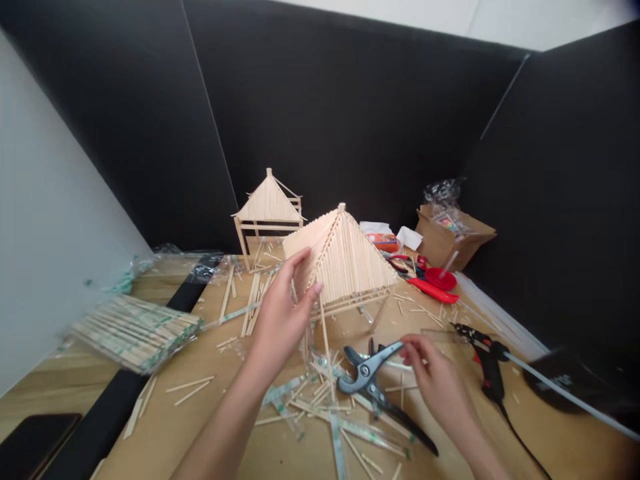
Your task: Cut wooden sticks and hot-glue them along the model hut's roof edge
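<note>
A small pavilion model made of wooden sticks (355,263), with a pyramid roof on thin legs, stands in the middle. My left hand (285,307) grips its roof at the near left corner, thumb on one side and fingers on the other slope. A pair of grey-blue pruning shears (370,370) lies spread open in front of the model, jaws toward the left. My right hand (425,363) pinches the end of its upper handle. Whether the shears rest on the table or are slightly lifted, I cannot tell. Loose sticks (320,393) and wrappers lie around and under them.
Behind stands a second, partly roofed stick model (270,203). Bagged chopsticks (135,330) lie left, above a dark phone (37,437). On the right are a glue gun (487,360) with its cord, red-handled pliers (433,291) and a cardboard box (457,243). Black panels (350,113) enclose the table.
</note>
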`<state>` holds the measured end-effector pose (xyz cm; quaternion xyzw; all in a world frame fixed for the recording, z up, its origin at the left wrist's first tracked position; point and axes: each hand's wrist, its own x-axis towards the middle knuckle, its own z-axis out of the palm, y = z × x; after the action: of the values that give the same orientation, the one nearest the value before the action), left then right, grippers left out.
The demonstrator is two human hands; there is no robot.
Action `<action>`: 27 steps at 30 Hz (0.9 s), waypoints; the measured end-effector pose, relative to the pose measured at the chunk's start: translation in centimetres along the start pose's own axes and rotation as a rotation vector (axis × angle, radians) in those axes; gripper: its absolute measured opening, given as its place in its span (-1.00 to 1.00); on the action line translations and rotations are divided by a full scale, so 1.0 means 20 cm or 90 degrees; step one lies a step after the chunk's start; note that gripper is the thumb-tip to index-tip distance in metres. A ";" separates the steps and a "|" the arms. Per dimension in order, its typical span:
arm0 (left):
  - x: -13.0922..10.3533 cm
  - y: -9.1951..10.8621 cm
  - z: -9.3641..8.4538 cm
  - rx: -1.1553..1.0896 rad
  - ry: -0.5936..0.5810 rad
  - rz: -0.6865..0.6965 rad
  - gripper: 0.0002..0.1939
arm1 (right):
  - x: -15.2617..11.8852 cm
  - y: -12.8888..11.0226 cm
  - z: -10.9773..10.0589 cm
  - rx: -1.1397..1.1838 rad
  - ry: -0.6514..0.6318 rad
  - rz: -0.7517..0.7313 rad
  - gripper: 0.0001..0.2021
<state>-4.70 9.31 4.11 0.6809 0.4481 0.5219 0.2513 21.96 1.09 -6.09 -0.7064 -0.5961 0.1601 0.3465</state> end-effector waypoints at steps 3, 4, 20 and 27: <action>0.01 0.00 0.00 -0.003 0.005 0.002 -0.53 | -0.02 0.18 -0.08 -0.026 0.037 0.057 -0.75; 0.01 0.00 0.00 -0.007 0.005 0.003 -0.52 | -0.03 0.22 -0.10 -0.030 0.041 0.070 -0.76; 0.01 0.01 0.00 -0.022 0.008 0.008 -0.52 | -0.08 0.25 0.03 -0.094 -0.015 -0.069 -0.67; 0.01 0.01 0.00 -0.021 0.007 0.013 -0.52 | -0.10 0.16 0.05 -0.113 -0.082 -0.162 -0.72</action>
<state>-4.55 9.39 4.31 0.6786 0.4337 0.5355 0.2543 23.12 -0.57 -9.34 -0.6413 -0.7134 0.1066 0.2617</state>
